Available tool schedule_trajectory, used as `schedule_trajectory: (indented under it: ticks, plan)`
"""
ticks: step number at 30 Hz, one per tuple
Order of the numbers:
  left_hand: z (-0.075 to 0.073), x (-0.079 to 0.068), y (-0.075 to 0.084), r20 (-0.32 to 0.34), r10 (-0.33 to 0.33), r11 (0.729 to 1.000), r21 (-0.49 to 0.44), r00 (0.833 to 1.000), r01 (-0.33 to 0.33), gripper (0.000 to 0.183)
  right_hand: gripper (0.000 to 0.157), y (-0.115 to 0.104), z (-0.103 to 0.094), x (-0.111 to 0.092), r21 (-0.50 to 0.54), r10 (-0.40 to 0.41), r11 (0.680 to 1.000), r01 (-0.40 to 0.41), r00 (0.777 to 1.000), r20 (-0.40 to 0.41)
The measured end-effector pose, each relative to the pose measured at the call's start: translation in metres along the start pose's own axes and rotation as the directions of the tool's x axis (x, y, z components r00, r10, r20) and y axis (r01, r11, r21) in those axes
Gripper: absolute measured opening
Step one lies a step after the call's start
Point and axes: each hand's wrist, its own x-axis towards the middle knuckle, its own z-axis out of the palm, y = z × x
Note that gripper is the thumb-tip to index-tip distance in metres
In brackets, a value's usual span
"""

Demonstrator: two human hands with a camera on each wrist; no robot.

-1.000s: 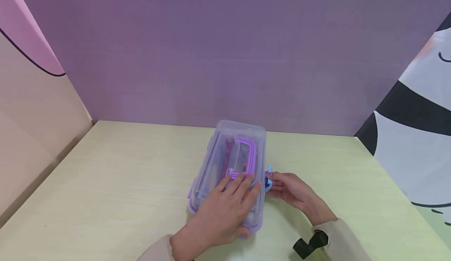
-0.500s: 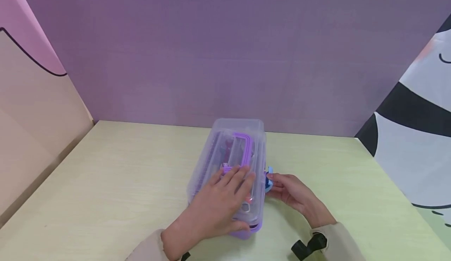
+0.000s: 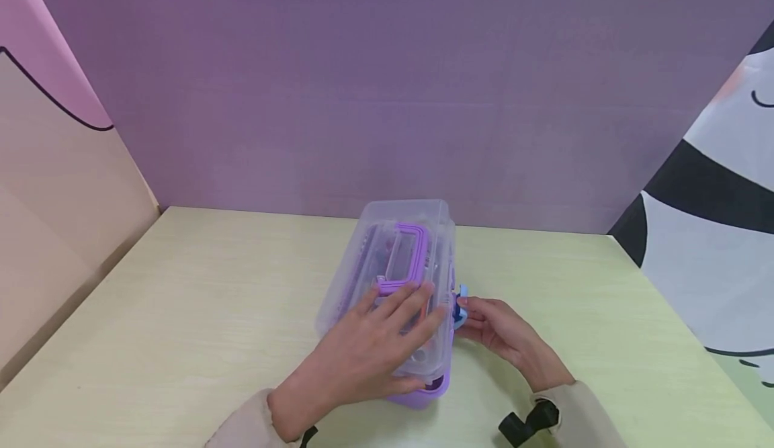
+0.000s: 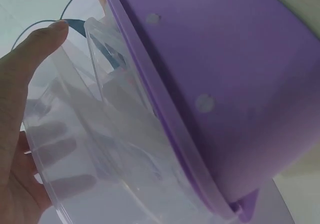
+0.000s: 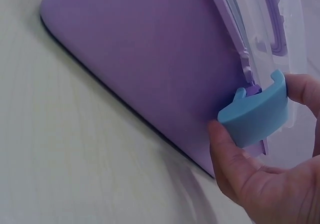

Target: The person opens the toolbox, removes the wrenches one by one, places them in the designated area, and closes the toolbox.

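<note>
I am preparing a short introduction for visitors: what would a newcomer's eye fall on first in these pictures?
Probably the purple box with its clear lid and purple handle, standing on the pale table. Next, the left hand spread over that lid, and the right hand pinching a blue latch at the box's right side.

My right hand [image 5: 275, 181] pinched a blue latch [image 5: 257, 115], one fingertip [image 5: 218, 132] at its lower left corner, another digit at its upper right. Latch stood out beside the side wall of a purple box base [image 5: 140, 58]; small purple tab [image 5: 253, 89] tucked just behind it. Past the base's rim [image 5: 226, 16], a clear lid [image 5: 294, 28], with a curved purple strip [image 5: 274, 18] along it. Base sat on a pale tabletop [image 5: 75, 159], shadow [image 5: 187, 189] falling near my fingers.
</note>
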Motion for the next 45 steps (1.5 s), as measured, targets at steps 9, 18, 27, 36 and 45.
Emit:
schedule_trajectory:
  ticks: [9, 18, 27, 36, 45]
  plan:
    - [-0.005, -0.001, -0.007, -0.075, 0.041, 0.999, 0.013, 0.996, -0.040, 0.087, 0.022, 0.000, 0.000, -0.001, 0.004, -0.004, 1.000, 0.004, 1.000, -0.005]
    - [-0.011, -0.003, -0.013, -0.133, 0.014, 1.000, -0.026, 0.991, -0.017, 0.085, 0.020, -0.002, 0.002, -0.001, 0.000, 0.022, 1.000, -0.022, 0.999, -0.032]
    - [-0.016, -0.007, -0.020, -0.183, -0.048, 0.996, -0.089, 0.982, 0.032, 0.085, 0.019, -0.002, 0.002, -0.001, -0.008, 0.024, 1.000, -0.024, 0.999, -0.042]
    - [-0.017, -0.014, -0.022, -0.244, -0.124, 0.982, -0.167, 0.962, 0.084, 0.083, 0.021, -0.001, 0.003, 0.001, -0.004, 0.015, 1.000, -0.015, 1.000, -0.016]
    - [-0.020, -0.017, -0.026, -0.314, -0.174, 0.974, -0.192, 0.933, 0.117, 0.087, 0.018, -0.002, 0.004, -0.003, -0.013, 0.025, 1.000, -0.026, 0.999, -0.035]
